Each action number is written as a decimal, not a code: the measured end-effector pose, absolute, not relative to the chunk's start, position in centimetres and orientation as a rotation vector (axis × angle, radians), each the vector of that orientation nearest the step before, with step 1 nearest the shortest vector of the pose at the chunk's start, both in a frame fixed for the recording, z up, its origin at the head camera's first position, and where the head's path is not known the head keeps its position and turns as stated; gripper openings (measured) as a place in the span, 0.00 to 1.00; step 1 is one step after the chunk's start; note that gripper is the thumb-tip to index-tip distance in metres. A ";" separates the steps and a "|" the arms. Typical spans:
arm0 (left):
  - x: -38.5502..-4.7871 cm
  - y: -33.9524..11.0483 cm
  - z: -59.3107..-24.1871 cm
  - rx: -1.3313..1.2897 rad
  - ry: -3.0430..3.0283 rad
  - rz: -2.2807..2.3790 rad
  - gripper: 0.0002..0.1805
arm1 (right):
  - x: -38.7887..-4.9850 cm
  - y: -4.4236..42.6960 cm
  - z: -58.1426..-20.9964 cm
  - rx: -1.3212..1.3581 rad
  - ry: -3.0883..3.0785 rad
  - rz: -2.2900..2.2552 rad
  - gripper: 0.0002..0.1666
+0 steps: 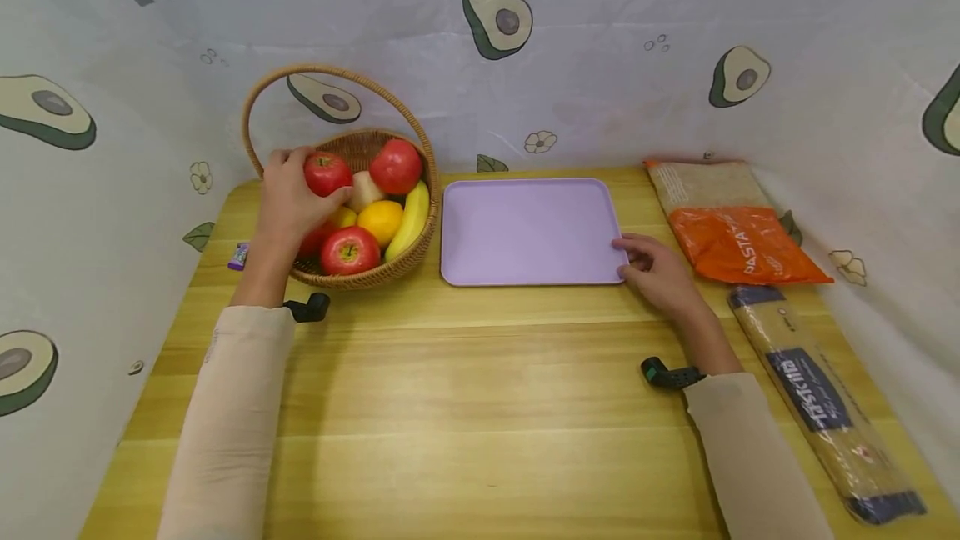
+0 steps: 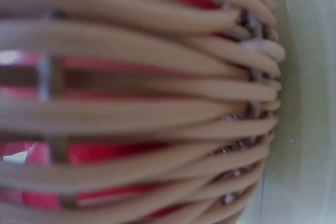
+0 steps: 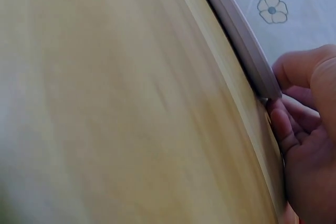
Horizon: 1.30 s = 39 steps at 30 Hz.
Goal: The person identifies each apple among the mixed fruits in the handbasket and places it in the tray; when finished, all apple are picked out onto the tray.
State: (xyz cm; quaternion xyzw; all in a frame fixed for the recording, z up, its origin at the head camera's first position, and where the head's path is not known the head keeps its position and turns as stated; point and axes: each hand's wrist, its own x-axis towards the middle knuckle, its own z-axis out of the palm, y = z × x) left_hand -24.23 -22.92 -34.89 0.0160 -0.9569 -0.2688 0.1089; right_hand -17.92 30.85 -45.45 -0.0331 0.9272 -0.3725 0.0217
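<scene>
Head view: the left hand (image 1: 288,205) grips an apple (image 1: 324,174) — thumb and fingers round it — at the left side of the basket (image 1: 375,278). The right hand (image 1: 662,276) pinches the right edge of the tray (image 1: 532,232), just beside the basket.

The left arm (image 1: 240,390) reaches steeply forward from the lower left, its beige sleeve (image 1: 225,448) ending just short of a bare wrist (image 1: 266,277), and the left hand (image 1: 291,194), back turned upward, curves its fingers and thumb apart into a wide grasp. The right arm (image 1: 750,440), sleeved likewise, slants forward and inward from the lower right, where the right hand (image 1: 660,275) forms a narrower pinch, its fingers bent. The hands are well apart, the left reaching farther forward.
</scene>
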 end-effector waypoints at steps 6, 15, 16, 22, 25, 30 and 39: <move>-23.5 -22.7 -34.3 0.007 -2.735 -0.823 0.43 | -18.2 31.1 -45.3 -0.056 2.772 -1.182 0.29; -21.3 -21.7 -33.9 -0.087 -2.653 -0.906 0.43 | -18.1 31.2 -45.5 -0.091 2.764 -1.210 0.30; -21.1 -21.5 -33.9 -0.103 -2.644 -0.909 0.42 | -18.1 31.2 -45.5 -0.095 2.771 -1.208 0.30; -20.0 -20.1 -34.3 -0.184 -2.544 -1.097 0.40 | -18.3 31.1 -45.5 -0.114 2.806 -1.188 0.30; -19.5 -19.0 -34.4 -0.214 -2.505 -1.205 0.39 | -18.3 31.0 -45.5 -0.116 2.800 -1.188 0.30; -18.8 -17.0 -34.4 -0.285 -2.464 -1.377 0.37 | -18.2 31.0 -45.6 -0.123 2.806 -1.174 0.30; -18.4 -12.8 -34.4 -0.397 -2.546 -1.384 0.41 | -18.0 31.0 -45.6 -0.139 2.820 -1.172 0.30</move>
